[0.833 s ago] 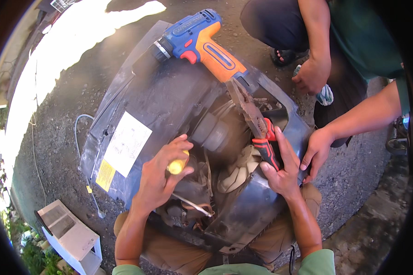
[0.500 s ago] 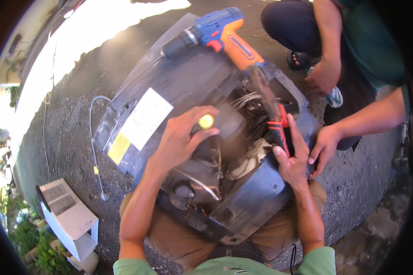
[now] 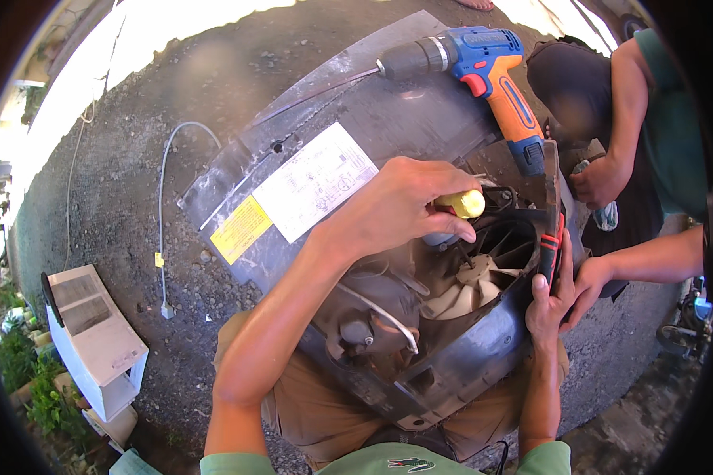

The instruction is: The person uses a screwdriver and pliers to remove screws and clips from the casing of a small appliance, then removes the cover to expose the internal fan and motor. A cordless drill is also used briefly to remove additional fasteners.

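My left hand (image 3: 408,202) is closed around a yellow-ended handle (image 3: 469,204), which looks like a screwdriver's; its tip is hidden. It hangs over a pale, bladed fan (image 3: 474,286) inside a dark plastic appliance housing (image 3: 451,372), which rests against my lap. Between the thumb and fingers of my right hand (image 3: 548,313) are red-and-black-handled pliers (image 3: 551,247), jaws pointing away from me, along the housing's right edge. A blue and orange cordless drill (image 3: 487,71) with a long thin bit lies on the housing's far part.
At the right a co-worker's hand (image 3: 590,289) touches the housing, and their other hand (image 3: 602,180) holds a bundled cloth. A white and yellow label (image 3: 313,182) is on the panel. A grey cable (image 3: 165,214) lies on gravel, with a white box-like unit (image 3: 95,340) at the left.
My left hand has moved right with the yellow-ended handle, over the fan, whose blades show more fully. The housing, drill and pliers appear farther right as the view shifts. My right hand keeps the pliers.
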Demonstrator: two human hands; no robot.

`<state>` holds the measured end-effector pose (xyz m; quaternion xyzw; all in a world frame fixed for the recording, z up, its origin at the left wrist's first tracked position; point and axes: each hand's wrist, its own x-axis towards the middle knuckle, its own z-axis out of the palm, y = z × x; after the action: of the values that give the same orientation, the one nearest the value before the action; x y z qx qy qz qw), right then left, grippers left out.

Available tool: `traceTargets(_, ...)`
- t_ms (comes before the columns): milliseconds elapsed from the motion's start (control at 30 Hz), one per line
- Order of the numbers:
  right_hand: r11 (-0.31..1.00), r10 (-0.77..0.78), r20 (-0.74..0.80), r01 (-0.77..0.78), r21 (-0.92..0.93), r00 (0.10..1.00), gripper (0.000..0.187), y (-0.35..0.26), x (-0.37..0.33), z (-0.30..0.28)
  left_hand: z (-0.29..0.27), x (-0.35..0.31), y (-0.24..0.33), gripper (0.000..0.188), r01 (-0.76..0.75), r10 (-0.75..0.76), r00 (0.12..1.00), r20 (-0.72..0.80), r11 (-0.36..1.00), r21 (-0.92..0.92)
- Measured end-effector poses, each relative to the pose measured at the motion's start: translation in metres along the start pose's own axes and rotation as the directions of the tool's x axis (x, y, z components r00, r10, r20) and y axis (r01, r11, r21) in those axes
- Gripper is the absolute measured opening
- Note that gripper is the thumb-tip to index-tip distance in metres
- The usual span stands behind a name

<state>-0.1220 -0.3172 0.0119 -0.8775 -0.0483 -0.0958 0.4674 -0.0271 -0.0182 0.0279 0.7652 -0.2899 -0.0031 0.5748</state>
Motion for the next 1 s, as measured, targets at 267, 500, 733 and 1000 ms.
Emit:
traceTargets(267, 0.995, -0.014, -0.021, 0.012, -0.097, 1.000, 0.085, 0.002, 0.000, 0.003, -0.003, 0.008, -0.019, 0.044, -0.075, 0.076, 0.995, 0.058, 0.997, -0.029)
traceTargets(500, 0.995, 0.016, -0.020, -0.018, -0.097, 1.000, 0.086, -0.005, -0.001, 0.005, -0.006, 0.013, -0.022, 0.039, -0.057, 0.065, 0.992, 0.108, 0.996, -0.072)
traceTargets(733, 0.989, 0.016, -0.023, -0.020, -0.145, 1.000, 0.089, -0.005, 0.000, 0.004, -0.002, 0.019, -0.017, 0.034, -0.060, 0.056, 0.994, 0.098, 0.997, 0.038)
traceTargets(1000, 0.992, 0.063, -0.010, -0.064, -0.105, 0.998, 0.090, -0.004, -0.001, 0.004, -0.012, 0.028, -0.026, 0.041, -0.132, 0.141, 0.990, -0.018, 0.956, 0.264)
